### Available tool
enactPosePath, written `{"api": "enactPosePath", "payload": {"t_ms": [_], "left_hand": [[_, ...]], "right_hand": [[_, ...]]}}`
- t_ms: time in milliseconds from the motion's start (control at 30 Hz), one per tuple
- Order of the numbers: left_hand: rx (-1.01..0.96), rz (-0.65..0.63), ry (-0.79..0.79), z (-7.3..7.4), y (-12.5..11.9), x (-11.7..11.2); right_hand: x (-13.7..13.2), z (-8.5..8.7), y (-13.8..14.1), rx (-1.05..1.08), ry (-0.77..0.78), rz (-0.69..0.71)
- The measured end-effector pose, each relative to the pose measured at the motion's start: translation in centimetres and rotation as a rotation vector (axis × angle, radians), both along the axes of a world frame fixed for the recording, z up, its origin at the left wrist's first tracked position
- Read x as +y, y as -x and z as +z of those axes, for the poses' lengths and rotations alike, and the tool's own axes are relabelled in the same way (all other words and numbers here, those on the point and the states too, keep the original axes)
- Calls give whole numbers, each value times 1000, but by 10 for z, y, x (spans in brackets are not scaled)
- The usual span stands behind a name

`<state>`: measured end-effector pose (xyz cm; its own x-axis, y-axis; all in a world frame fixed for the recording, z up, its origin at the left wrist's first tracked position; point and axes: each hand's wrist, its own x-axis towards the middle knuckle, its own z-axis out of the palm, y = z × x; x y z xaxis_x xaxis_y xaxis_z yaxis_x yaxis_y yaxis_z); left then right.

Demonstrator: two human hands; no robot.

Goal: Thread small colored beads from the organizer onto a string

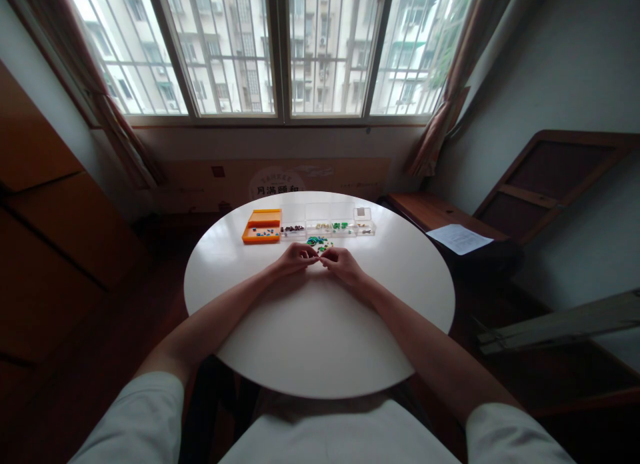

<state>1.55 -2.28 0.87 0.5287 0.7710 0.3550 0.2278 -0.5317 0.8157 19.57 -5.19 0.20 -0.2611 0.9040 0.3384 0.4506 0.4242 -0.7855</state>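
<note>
My left hand (299,258) and my right hand (341,263) meet fingertip to fingertip over the middle of the white table. Both are closed in a pinch, and whatever lies between the fingers is too small to name. Just beyond them is a loose pile of small green and blue pieces (316,240). Behind the pile stand clear plastic boxes (345,232) with dark, tan and green pieces sorted in them. An open orange box (263,237) to their left holds a few small blue pieces.
The round white table (320,337) has a curved edge close to my body. On the right, a paper sheet (459,239) lies on a low surface beside a wooden chair-like frame (545,177). A printed cardboard panel (200,177) leans under the barred window.
</note>
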Motion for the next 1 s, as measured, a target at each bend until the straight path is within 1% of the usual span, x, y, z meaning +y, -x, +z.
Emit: {"api": "enactPosePath", "payload": {"t_ms": [433, 733, 1000], "left_hand": [[-7, -12, 18, 2, 0, -2], [-1, -10, -15, 0, 0, 1], [-7, -6, 15, -1, 0, 1]], "right_hand": [[0, 0, 1, -6, -14, -2], [-1, 2, 0, -16, -13, -5], [0, 1, 1, 5, -16, -21]]}}
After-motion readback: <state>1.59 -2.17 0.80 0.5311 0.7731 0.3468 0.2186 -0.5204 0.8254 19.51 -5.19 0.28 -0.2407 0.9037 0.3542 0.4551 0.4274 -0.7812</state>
